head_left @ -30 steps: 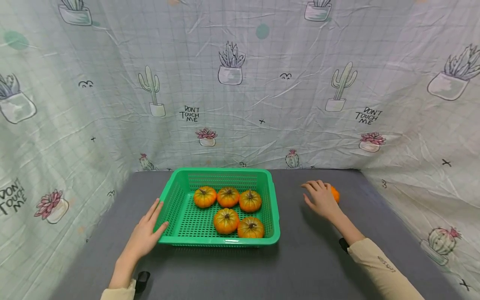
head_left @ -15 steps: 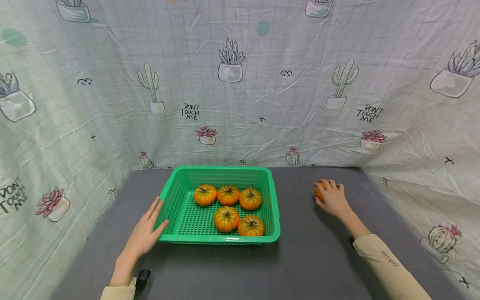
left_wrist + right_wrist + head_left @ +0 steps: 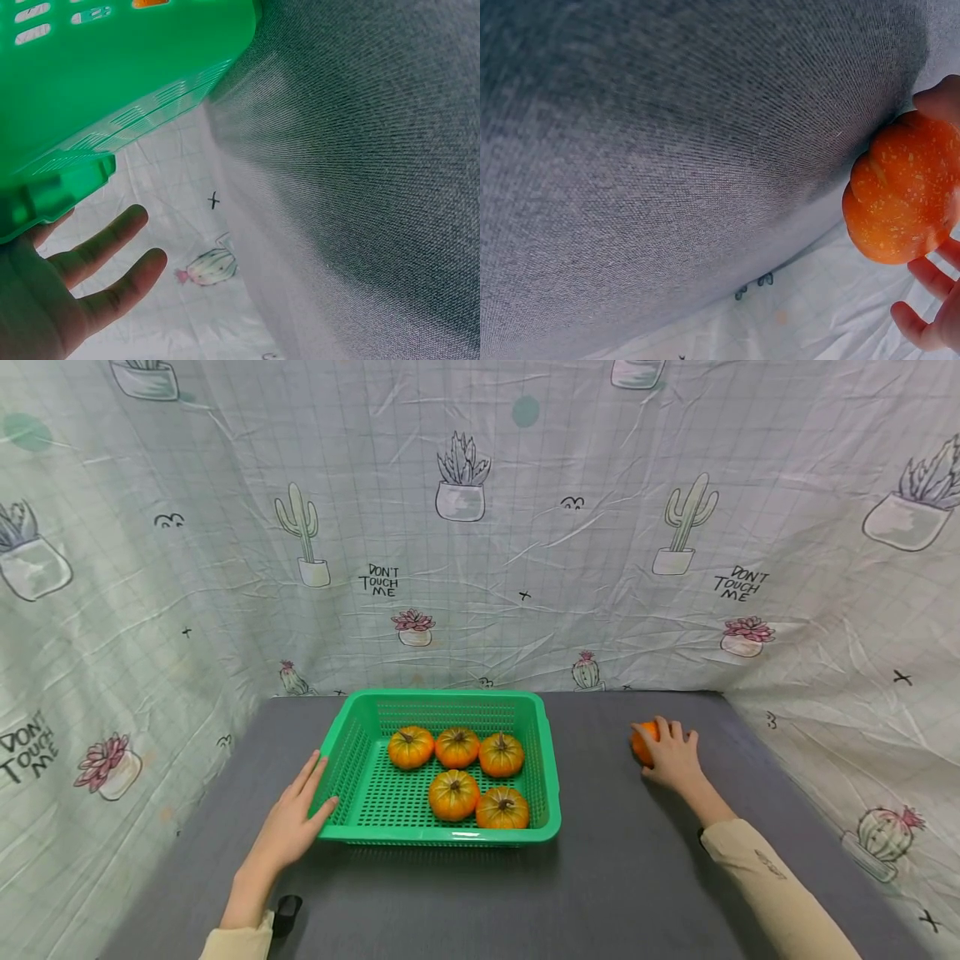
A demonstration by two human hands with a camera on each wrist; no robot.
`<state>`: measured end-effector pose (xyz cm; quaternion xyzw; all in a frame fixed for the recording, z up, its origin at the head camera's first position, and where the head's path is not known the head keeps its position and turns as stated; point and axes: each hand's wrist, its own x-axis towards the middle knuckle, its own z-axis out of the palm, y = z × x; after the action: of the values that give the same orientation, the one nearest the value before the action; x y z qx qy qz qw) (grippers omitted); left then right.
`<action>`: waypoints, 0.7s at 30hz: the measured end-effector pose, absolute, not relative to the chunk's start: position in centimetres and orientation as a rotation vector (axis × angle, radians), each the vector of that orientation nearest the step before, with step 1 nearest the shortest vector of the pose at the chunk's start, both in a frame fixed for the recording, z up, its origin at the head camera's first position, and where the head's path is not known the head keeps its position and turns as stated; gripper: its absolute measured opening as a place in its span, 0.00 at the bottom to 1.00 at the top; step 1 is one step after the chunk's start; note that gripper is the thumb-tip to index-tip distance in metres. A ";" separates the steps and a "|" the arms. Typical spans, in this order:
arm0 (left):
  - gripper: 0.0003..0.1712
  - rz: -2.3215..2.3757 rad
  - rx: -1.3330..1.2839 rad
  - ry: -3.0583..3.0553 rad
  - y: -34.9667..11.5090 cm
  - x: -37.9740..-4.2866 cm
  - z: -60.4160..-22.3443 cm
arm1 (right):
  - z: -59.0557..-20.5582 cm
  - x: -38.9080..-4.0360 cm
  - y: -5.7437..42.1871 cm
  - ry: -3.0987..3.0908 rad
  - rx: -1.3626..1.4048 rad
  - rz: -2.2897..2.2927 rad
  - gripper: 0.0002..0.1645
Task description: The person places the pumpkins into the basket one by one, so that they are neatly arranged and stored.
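Observation:
On the right of the dark table lies an orange pumpkin (image 3: 643, 745), small and ribbed. My right hand (image 3: 672, 760) holds it from its right side. In the right wrist view, the thumb (image 3: 939, 97) is on one side of the pumpkin (image 3: 901, 189) and the fingers (image 3: 930, 276) touch the other. My left hand (image 3: 288, 822) rests along the left rim of a green plastic basket (image 3: 450, 836), its fingers extended. Several orange-yellow pumpkins (image 3: 453, 795) sit inside the basket. The left wrist view shows the left hand (image 3: 45, 300) against the basket's outer side (image 3: 120, 75).
A dark grey cloth (image 3: 600, 877) covers the table. Behind and at both sides hangs a pale curtain (image 3: 525, 552) printed with cacti. A stretch of bare cloth lies between the basket and the right hand.
My right hand has moved right over the pumpkin, which shows now on the left of the hand instead of its right. The left hand and basket stay put.

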<state>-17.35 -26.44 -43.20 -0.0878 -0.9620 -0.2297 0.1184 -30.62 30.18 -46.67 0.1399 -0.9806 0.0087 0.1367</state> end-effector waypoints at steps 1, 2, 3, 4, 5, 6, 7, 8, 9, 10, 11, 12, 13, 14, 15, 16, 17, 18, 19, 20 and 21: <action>0.36 -0.673 -0.255 -2.816 -26.4 -17.4 -43.2 | -46.7 -30.7 30.2 -2.843 0.397 0.016 0.46; 0.36 -0.671 -0.255 -2.818 -26.4 -17.4 -43.2 | -46.7 -30.7 30.3 -2.848 0.386 0.005 0.46; 0.36 -0.670 -0.254 -2.820 -26.4 -17.4 -43.1 | -46.7 -30.8 30.3 -2.854 0.374 -0.008 0.46; 0.36 -0.670 -0.255 -2.821 -26.4 -17.4 -43.1 | -46.7 -30.9 30.4 -2.860 0.360 -0.020 0.46; 0.36 -0.669 -0.256 -2.822 -26.4 -17.4 -43.1 | -46.7 -31.0 30.5 -2.865 0.345 -0.033 0.46; 0.36 -0.670 -0.256 -2.822 -26.4 -17.4 -43.1 | -46.8 -31.1 30.5 -2.868 0.333 -0.042 0.46; 0.36 -0.671 -0.256 -2.823 -26.4 -17.4 -43.0 | -46.8 -31.1 30.5 -2.870 0.323 -0.051 0.46; 0.36 -0.670 -0.256 -2.824 -26.4 -17.4 -43.0 | -46.8 -31.2 30.5 -2.870 0.314 -0.058 0.46; 0.36 -0.669 -0.256 -2.825 -26.4 -17.4 -42.9 | -46.8 -31.2 30.5 -2.867 0.307 -0.061 0.45; 0.36 -0.670 -0.254 -2.827 -26.4 -17.4 -42.9 | -46.7 -31.2 30.4 -2.863 0.301 -0.058 0.45; 0.36 -0.671 -0.254 -2.829 -26.4 -17.3 -42.9 | -46.7 -31.2 30.4 -2.858 0.295 -0.058 0.44; 0.36 -0.671 -0.253 -2.831 -26.3 -17.3 -42.8 | -46.6 -31.2 30.4 -2.851 0.289 -0.054 0.44; 0.36 -0.671 -0.253 -2.834 -26.3 -17.3 -42.8 | -46.6 -31.1 30.4 -2.844 0.284 -0.055 0.44; 0.36 -0.670 -0.251 -2.837 -26.3 -17.3 -42.7 | -46.6 -31.1 30.4 -2.835 0.280 -0.054 0.43; 0.36 -0.672 -0.250 -2.839 -26.3 -17.3 -42.7 | -46.5 -31.0 30.4 -2.824 0.280 -0.052 0.43; 0.36 -0.673 -0.250 -2.840 -26.3 -17.3 -42.7 | -46.5 -31.0 30.4 -2.815 0.280 -0.052 0.43; 0.36 -0.672 -0.249 -2.841 -26.3 -17.3 -42.7 | -46.5 -30.9 30.4 -2.805 0.281 -0.042 0.44; 0.36 -0.671 -0.248 -2.841 -26.3 -17.3 -42.7 | -46.5 -30.9 30.5 -2.798 0.282 -0.031 0.45; 0.36 -0.672 -0.248 -2.841 -26.3 -17.3 -42.7 | -46.5 -30.9 30.5 -2.793 0.284 -0.021 0.46; 0.36 -0.671 -0.248 -2.839 -26.3 -17.4 -42.7 | -46.5 -30.8 30.6 -2.788 0.287 -0.003 0.48; 0.36 -0.671 -0.249 -2.838 -26.4 -17.4 -42.8 | -46.5 -30.7 30.6 -2.786 0.287 0.014 0.49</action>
<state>-17.36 -26.37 -42.75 -0.0845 -0.9641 -0.2279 0.1074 -30.74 30.59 -46.46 0.1011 -0.9803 0.0050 0.1695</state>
